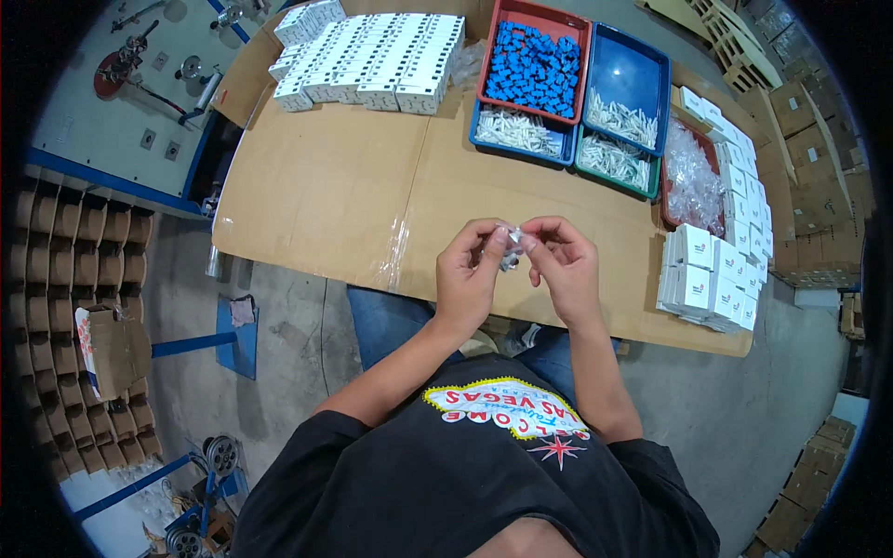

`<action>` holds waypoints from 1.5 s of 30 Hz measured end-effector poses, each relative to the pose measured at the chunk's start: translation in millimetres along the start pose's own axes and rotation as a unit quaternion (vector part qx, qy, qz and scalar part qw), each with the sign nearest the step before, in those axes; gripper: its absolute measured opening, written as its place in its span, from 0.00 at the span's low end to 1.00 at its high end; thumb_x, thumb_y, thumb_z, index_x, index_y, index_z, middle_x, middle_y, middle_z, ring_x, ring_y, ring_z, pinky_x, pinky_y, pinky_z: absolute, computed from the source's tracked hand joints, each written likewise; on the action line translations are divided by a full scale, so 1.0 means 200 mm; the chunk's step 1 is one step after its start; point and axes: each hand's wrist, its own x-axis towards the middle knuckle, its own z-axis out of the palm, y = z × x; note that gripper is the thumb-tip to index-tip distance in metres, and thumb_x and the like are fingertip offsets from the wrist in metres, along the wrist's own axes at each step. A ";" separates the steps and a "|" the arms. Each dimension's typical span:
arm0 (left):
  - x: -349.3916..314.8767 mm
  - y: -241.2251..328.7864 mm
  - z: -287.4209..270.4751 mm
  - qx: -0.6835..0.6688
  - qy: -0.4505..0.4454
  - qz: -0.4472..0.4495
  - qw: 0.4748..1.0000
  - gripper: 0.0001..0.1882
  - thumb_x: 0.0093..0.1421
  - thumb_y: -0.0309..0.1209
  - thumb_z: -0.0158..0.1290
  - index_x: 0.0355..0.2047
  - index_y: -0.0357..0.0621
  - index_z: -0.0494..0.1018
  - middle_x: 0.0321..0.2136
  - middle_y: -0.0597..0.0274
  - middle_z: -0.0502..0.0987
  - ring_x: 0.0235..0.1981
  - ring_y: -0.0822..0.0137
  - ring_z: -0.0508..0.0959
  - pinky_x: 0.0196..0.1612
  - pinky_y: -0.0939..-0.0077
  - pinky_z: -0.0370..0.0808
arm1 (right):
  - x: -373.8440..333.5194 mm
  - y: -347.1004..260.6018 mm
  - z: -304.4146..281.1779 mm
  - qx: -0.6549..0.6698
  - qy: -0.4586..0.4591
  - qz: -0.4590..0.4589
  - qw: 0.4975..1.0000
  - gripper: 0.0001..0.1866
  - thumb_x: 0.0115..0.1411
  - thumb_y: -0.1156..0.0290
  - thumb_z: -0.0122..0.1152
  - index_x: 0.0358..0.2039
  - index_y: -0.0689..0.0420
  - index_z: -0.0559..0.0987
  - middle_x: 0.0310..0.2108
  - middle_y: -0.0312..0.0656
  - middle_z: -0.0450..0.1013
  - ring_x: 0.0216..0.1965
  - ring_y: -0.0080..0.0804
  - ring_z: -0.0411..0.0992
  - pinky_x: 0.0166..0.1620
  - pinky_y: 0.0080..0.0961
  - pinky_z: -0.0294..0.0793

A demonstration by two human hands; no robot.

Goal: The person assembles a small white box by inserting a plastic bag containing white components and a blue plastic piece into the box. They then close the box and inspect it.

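Observation:
Near the front edge of the cardboard-covered table, my two hands meet in front of my body. A small, shiny, whitish piece that looks like a clear plastic bag (511, 251) is pinched between them, with some dark bits showing low in it. My left hand (468, 279) is closed on its left side, thumb and forefinger together. Thumb and forefinger of my right hand (567, 272) pinch its upper right, while the other fingers curl below. What lies inside is too small to make out.
Beyond my hands stand a red tray of blue pieces (536, 9), a blue tray of white sticks (625, 51) and a green tray (642, 192). Clear bags (693, 177) fill another tray at right. White boxes are stacked at right (712, 279) and far left (372, 60).

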 end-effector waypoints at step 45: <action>0.01 -0.02 -0.04 -0.032 -0.027 -0.043 0.998 0.05 0.70 0.26 0.52 0.42 0.37 0.72 0.36 0.67 0.75 0.38 0.79 0.75 0.42 0.82 0.73 | -0.01 0.02 -0.01 -0.062 -0.049 0.025 0.997 0.04 0.65 0.77 0.62 0.39 0.63 0.78 0.31 0.34 0.75 0.33 0.17 0.72 0.38 0.16 0.74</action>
